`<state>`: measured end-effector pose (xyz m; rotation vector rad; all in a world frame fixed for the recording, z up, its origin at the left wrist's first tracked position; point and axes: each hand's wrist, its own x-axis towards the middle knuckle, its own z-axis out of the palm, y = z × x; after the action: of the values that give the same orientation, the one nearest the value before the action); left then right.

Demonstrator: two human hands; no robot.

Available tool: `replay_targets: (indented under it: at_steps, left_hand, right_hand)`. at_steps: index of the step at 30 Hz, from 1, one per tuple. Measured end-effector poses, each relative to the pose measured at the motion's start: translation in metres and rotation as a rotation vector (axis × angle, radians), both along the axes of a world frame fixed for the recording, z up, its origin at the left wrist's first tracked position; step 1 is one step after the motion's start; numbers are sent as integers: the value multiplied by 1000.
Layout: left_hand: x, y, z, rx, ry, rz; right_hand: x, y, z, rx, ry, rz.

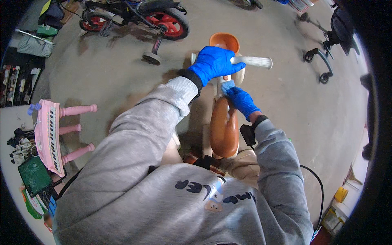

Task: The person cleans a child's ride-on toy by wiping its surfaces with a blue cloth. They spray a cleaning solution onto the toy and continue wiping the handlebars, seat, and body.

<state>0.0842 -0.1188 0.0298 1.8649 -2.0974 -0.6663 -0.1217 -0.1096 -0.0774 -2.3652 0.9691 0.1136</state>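
A child's ride-on toy with a glossy brown seat (223,131) stands in front of me. My left hand (214,62), in a blue glove, lies over the middle of its white handlebar (254,62), fingers wrapped over the bar and thumb along the right grip. Just beyond the bar is an orange bowl-shaped front part (224,41). My right hand (243,101), also gloved in blue, pinches a light-blue cloth or sponge (227,86). The cloth touches the white frame (221,81) between seat and handlebar. My arms and torso hide part of the toy's underside.
A child's bicycle with red wheels (167,26) and a training wheel (151,58) stands ahead on the left. A pink toy piano (49,137) with legs pointing inward is at left. A wheeled office chair base (321,61) is at right. Concrete floor (291,122) surrounds the toy.
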Motion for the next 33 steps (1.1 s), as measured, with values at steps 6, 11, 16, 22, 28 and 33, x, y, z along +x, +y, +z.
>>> replay_targets:
  at_steps: [6, 11, 16, 22, 28, 33]
  left_hand:
    - [-2, 1, 1, 1, 48, 12]
    - [-4, 1, 5, 36, 9, 26]
    - [-6, 1, 5, 45, -28, 61]
    - [-7, 0, -2, -17, -39, 78]
    - [-6, -4, -1, 32, -90, 70]
    - [-4, -4, -1, 6, -73, 64]
  right_hand:
    - [-26, 10, -23, 716, -18, -493]
    - [-36, -3, -54, 1034, -113, -476]
    - [-36, -2, -76, 1412, -176, -521]
    - [-52, 13, -63, 1642, -225, -518]
    - [-45, 9, -25, 1263, -252, -534]
    - [-18, 9, -7, 870, -29, -587]
